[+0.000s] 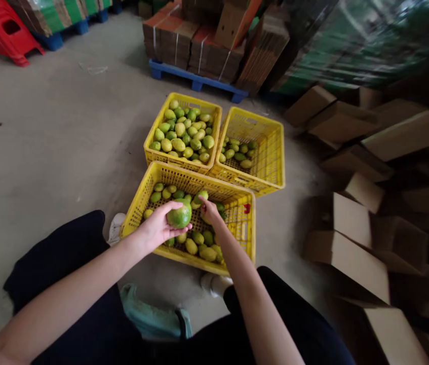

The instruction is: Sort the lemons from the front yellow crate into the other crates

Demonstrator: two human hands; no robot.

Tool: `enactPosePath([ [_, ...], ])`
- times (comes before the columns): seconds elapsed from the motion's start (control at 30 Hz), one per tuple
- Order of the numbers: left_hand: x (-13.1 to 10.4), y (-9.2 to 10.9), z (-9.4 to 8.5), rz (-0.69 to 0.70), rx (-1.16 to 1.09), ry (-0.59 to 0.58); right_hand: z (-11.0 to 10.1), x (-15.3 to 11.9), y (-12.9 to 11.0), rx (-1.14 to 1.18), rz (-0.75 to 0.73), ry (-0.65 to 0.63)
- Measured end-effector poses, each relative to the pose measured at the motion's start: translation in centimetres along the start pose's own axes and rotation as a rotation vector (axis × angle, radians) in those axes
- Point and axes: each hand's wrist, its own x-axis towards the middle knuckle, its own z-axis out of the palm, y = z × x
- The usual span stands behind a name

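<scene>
A person's left hand [160, 224] grasps a large green fruit [180, 215] above the front crate [238, 230], 1 of 3 yellow plastic crates on a concrete floor [66, 132]. The fingers curl under the fruit, its glossy skin turned up. Just beside it, also above the front crate, the right hand [210, 211] is partly curled, a digit laid against a yellow-green fruit [198, 201]; whether that fruit is gripped cannot be told, the underside being hidden. Below the 2 hands, loose fruits [191, 246] in green and yellow lie across the bottom of the front crate.

Behind the front crate, to its left, stands a well-filled crate [184, 161] of similar fruits; behind it to its right, a third crate [273, 152] holds a small cluster at its left end. Farther behind the front crate, bundled cardboard [214, 58] sits on a blue pallet [199, 80]. Well to the front crate's left and rear is a red stool [5, 35]; to its right, open boxes [358, 261] are heaped together.
</scene>
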Motion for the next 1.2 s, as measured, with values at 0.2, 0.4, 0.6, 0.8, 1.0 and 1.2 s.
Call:
enactPosePath([
  [0.2, -0.5, -1.5, 0.6, 0.494, 0.384, -0.193, -4.8, -7.0, -13.9, -0.011, -0.244, -0.063],
  [0.4, -1.4, -1.6, 0.6, 0.932, 0.526, -0.537, -6.8, -17.9, -16.1, -0.086, -0.587, 0.02],
  [0.6, -0.6, -0.9, -0.5, 1.2, 0.626, -0.575, -4.2, -20.5, -13.5, -0.175, -0.916, 0.162],
  [0.8, -2.7, 0.3, -0.5, 1.301, 0.78, -0.475, -3.3, -21.4, -13.8, -0.535, -1.253, 0.487],
  [1.0, -4.8, 0.2, 0.3, 1.183, 0.782, -0.439, -2.9, -21.3, -13.5, -0.57, -1.364, 0.546],
  [1.2, -4.8, 0.4, 0.2, 1.148, 0.764, -0.452, -2.0, -20.8, -13.0, -0.504, -1.358, 0.635],
])
